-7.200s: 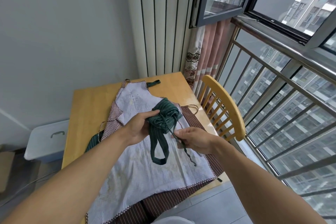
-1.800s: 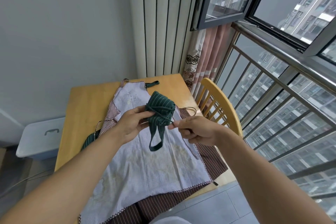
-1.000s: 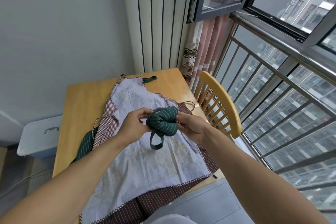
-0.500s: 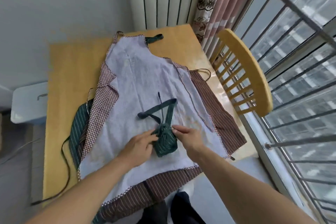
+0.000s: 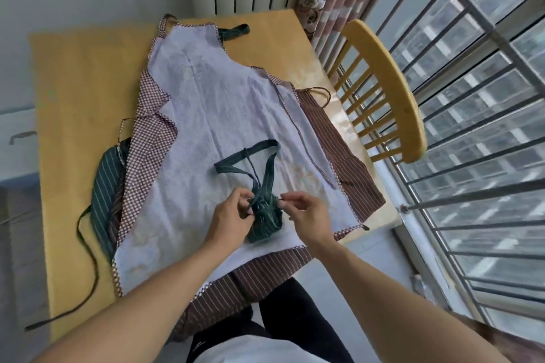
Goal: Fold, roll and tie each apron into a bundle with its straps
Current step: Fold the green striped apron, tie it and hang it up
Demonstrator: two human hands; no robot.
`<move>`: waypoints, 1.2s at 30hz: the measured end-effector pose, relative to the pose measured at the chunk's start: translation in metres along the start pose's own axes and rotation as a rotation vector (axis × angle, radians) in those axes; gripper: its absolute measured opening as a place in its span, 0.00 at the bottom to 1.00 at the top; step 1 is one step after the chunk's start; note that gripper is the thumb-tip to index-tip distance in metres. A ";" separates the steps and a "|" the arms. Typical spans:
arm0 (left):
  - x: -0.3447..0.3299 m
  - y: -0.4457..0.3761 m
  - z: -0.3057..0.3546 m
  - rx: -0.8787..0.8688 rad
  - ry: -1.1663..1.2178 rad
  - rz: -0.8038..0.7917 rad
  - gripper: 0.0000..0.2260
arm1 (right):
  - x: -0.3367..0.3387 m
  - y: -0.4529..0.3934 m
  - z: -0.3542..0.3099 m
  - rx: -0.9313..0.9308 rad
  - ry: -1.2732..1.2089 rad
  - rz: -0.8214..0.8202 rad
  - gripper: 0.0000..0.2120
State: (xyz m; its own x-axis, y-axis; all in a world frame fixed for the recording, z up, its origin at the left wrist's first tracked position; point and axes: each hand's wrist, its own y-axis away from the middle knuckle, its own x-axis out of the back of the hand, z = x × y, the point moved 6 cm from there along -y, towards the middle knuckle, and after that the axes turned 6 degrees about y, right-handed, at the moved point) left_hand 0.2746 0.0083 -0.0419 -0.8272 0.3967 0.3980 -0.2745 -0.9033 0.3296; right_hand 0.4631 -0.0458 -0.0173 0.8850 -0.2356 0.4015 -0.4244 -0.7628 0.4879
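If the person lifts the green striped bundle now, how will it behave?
The green striped bundle is rolled cloth, so probably soft and light. Its neck loop lies limp and would likely dangle. Both hands are at its ties, so it may loosen if the knot is unfinished.

Both forearms are bare from the elbow down, with no sleeve, watch, bracelet or ring showing on either. The left hand (image 5: pixel 233 216) and the right hand (image 5: pixel 308 212) wear no gloves, and the nails look short and plain, though they are small in this view. Below the arms, at the bottom edge, a pale, white-looking top (image 5: pixel 253 349) covers the torso, and dark, black-looking trousers (image 5: pixel 298 312) cover the legs.
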 end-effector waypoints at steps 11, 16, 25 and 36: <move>-0.008 0.009 -0.006 -0.037 0.165 0.053 0.02 | -0.018 0.006 0.012 0.058 0.174 -0.108 0.21; -0.017 0.010 0.013 -0.167 0.125 0.091 0.03 | -0.005 -0.010 0.019 -0.050 0.223 0.018 0.11; -0.048 0.001 0.014 -0.041 0.094 0.043 0.06 | -0.008 -0.013 0.014 -0.023 0.187 0.057 0.17; -0.059 0.003 0.028 -0.314 -0.271 -0.047 0.11 | 0.031 0.000 0.020 0.092 0.298 0.017 0.10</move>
State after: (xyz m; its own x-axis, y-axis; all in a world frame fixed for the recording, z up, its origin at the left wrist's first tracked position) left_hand 0.3365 -0.0135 -0.0410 -0.6624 0.4295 0.6138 -0.4797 -0.8725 0.0929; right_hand 0.4949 -0.0653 -0.0207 0.7769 -0.0722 0.6254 -0.4075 -0.8148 0.4122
